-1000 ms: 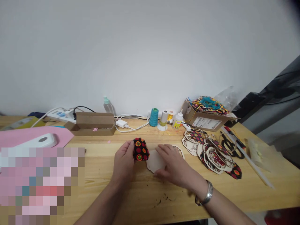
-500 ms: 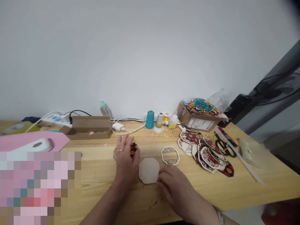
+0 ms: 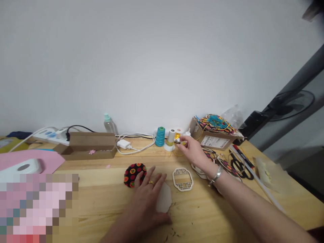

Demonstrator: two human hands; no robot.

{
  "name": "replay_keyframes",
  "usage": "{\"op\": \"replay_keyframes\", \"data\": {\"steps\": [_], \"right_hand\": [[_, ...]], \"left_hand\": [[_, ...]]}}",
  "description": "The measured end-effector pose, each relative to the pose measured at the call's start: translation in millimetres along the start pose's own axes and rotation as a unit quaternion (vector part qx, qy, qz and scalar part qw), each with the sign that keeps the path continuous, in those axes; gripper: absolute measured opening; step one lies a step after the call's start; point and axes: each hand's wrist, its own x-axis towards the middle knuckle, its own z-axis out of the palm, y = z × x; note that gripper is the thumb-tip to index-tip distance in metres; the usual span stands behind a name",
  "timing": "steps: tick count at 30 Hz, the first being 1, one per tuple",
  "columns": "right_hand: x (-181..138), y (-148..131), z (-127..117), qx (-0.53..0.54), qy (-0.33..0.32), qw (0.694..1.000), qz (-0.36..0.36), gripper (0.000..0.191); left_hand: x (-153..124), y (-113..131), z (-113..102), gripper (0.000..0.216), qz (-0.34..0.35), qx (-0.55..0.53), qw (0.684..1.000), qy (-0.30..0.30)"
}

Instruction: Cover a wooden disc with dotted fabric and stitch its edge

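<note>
Left hand (image 3: 145, 204) lies palm down on the near part of the table, its grip open and holding nothing firmly. A gold ring shows on one finger. The heel of the hand covers much of a plain pale wooden octagonal disc (image 3: 165, 199), and the fingers spread to its left, reaching the edge of a black fabric round with red, yellow and green dots (image 3: 133, 174). That fabric round now lies flat on the table, no longer cupped in the left hand, and its printed side faces up.

Right hand (image 3: 192, 152), with a silver bangle at the wrist, is raised toward the far edge of the table. Its thumb and forefinger come close together beside a white thread spool with a yellow band (image 3: 171, 140), but whether the grip has hold of anything is hard to tell.

Just right of the disc sits a laser-cut wooden lattice frame (image 3: 182, 179), clear of both hands. Further right, a heap of wooden frames and dotted fabric (image 3: 201, 172) lies partly under the right forearm, beside black-handled scissors (image 3: 239, 165). Along the far edge stand a teal thread cone (image 3: 160, 136) and a labelled cardboard box (image 3: 215, 141) stuffed with colourful scraps.
</note>
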Motion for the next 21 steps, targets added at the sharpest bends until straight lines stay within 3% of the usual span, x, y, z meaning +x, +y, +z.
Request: {"op": "replay_keyframes", "data": {"steps": [4,9,14,21], "right_hand": [[-5,5,10,-0.035,0.024,0.998,0.05,0.019],[-5,35,8,-0.073,0.061,0.99,0.109,0.013],[18,53,20,-0.058,0.075,0.988,0.124,0.041],[28,49,41,-0.033,0.062,0.99,0.125,0.027]], "left_hand": [[1,1,1,0.09,-0.031,-0.005,0.999,-0.008],[1,6,2,0.074,-0.036,-0.009,0.999,-0.015],[1,8,1,0.075,-0.044,-0.012,0.999,-0.02],[-1,7,3,0.075,-0.047,-0.013,0.998,-0.027]]}}
